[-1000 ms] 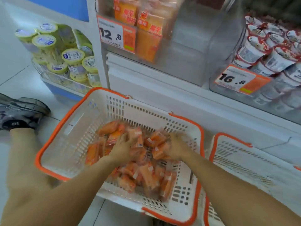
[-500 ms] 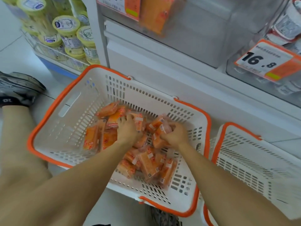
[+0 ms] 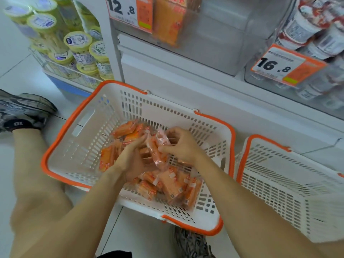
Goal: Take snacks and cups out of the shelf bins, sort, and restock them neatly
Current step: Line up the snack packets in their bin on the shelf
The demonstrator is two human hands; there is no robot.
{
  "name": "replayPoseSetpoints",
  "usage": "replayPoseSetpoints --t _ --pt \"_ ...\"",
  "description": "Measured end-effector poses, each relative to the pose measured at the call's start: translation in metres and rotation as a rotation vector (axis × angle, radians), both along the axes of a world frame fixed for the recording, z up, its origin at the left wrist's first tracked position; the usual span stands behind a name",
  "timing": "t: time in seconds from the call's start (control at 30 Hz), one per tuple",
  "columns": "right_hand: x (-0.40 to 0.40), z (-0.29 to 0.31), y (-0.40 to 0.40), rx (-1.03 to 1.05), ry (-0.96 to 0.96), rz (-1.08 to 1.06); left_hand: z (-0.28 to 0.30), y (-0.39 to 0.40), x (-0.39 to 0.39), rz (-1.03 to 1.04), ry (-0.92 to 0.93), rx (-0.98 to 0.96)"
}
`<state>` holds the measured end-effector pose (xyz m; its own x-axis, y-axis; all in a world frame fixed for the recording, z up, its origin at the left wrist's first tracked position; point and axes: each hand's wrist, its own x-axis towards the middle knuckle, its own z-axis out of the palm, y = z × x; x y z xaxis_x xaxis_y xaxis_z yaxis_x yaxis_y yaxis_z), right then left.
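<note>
1. The snacks (image 3: 167,185), small orange packets, lie heaped in the white basket (image 3: 78,146) on the floor. That is a sensible halfway spot, I judge: the loose pile can be sorted low down, right in front of the shelf it belongs to.
2. The right hand (image 3: 181,144) has its grip closed round a small bundle of packets (image 3: 156,151), thumb below and fingers curled over the top. The packets stand on edge, side by side, probably so they go back into a bin as one tidy stack.
3. The left hand (image 3: 130,159) is down in the heap, fingers bent round packets against the bundle. Its grip seems to be grasping or steadying them; the fingertips are partly hidden, so how firmly is unclear.
4. The basket sits between the person's legs, close to the body, which keeps both arms short and free.
5. A second basket (image 3: 279,183) stands just beside it on the right; its contents cannot be made out.
6. Above, a clear bin (image 3: 214,34) tagged 12.8 holds a few orange packs and has room, so it looks like the snacks' destination.
7. The cups (image 3: 307,32) fill the bin tagged 16.8 on the right.
</note>
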<state>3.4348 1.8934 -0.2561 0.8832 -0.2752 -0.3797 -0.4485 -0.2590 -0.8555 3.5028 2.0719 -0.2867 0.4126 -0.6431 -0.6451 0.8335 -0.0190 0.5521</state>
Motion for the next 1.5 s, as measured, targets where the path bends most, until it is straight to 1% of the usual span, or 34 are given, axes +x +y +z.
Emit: replayPoseSetpoints --t 0.07,0.1,0.17,0.23,0.27,0.33,0.37,0.4,0.5,0.53,0.67,0.77,0.9,0.97,1.07,1.13,1.2,1.27,1.33,1.4,1.47,1.5 --pt "-0.008 -0.002 0.007 0.031 0.002 0.117 0.002 -0.003 0.002 0.046 0.046 -0.008" --pt "-0.011 -0.002 0.008 0.049 0.018 0.15 0.002 -0.004 0.002 0.016 0.046 0.003" --pt "-0.015 -0.007 0.011 0.103 0.054 0.187 -0.007 -0.004 0.003 -0.056 -0.007 0.163" --pt "-0.013 -0.017 0.01 0.128 0.073 0.088 -0.016 -0.003 0.004 -0.108 -0.067 0.347" --pt "-0.01 -0.023 0.009 0.078 0.082 -0.011 -0.017 -0.001 0.004 -0.118 -0.088 0.392" --pt "-0.007 -0.038 -0.003 -0.191 0.099 -0.258 -0.018 0.002 0.005 -0.098 -0.069 0.397" --pt "-0.007 -0.044 -0.011 -0.289 0.118 -0.37 -0.018 0.004 0.005 -0.089 -0.043 0.386" --pt "-0.008 -0.053 -0.021 -0.321 0.144 -0.438 -0.02 0.005 0.005 -0.08 -0.028 0.376" --pt "-0.011 -0.074 -0.038 -0.243 0.22 -0.457 -0.026 0.008 0.003 -0.064 0.012 0.378" --pt "-0.01 -0.086 -0.042 -0.248 0.226 -0.463 -0.026 0.009 0.002 -0.042 0.017 0.383" --pt "0.0 -0.094 -0.036 -0.301 0.246 -0.482 -0.028 0.011 -0.001 -0.014 -0.007 0.409" --pt "0.0 -0.087 -0.031 -0.347 0.311 -0.376 -0.03 0.01 -0.002 -0.021 -0.026 0.446" --pt "-0.001 -0.056 -0.02 -0.411 0.282 -0.217 -0.017 0.012 -0.005 0.013 -0.032 0.441" --pt "0.006 -0.024 -0.015 -0.413 0.268 -0.159 -0.004 0.016 -0.006 0.025 -0.063 0.433" --pt "0.024 0.049 -0.012 -0.43 0.208 0.065 0.027 0.014 -0.01 0.078 -0.112 0.343" --pt "0.033 0.103 -0.01 -0.493 0.102 0.183 0.053 0.008 -0.012 0.125 -0.154 0.26" --pt "0.032 0.151 -0.006 -0.553 -0.072 0.206 0.079 0.001 -0.015 0.168 -0.2 0.16" --pt "0.017 0.181 -0.003 -0.582 -0.251 0.262 0.102 -0.006 -0.016 0.215 -0.25 0.057" --pt "-0.007 0.196 -0.004 -0.547 -0.356 0.352 0.124 -0.012 -0.018 0.242 -0.277 -0.04" --pt "-0.027 0.203 -0.006 -0.389 -0.338 0.326 0.146 -0.018 -0.02 0.225 -0.309 -0.123" --pt "-0.031 0.205 -0.011 -0.289 -0.345 0.19 0.166 -0.022 -0.023 0.23 -0.361 -0.168" --pt "-0.029 0.207 -0.013 -0.287 -0.363 0.106 0.174 -0.024 -0.024 0.248 -0.395 -0.179"
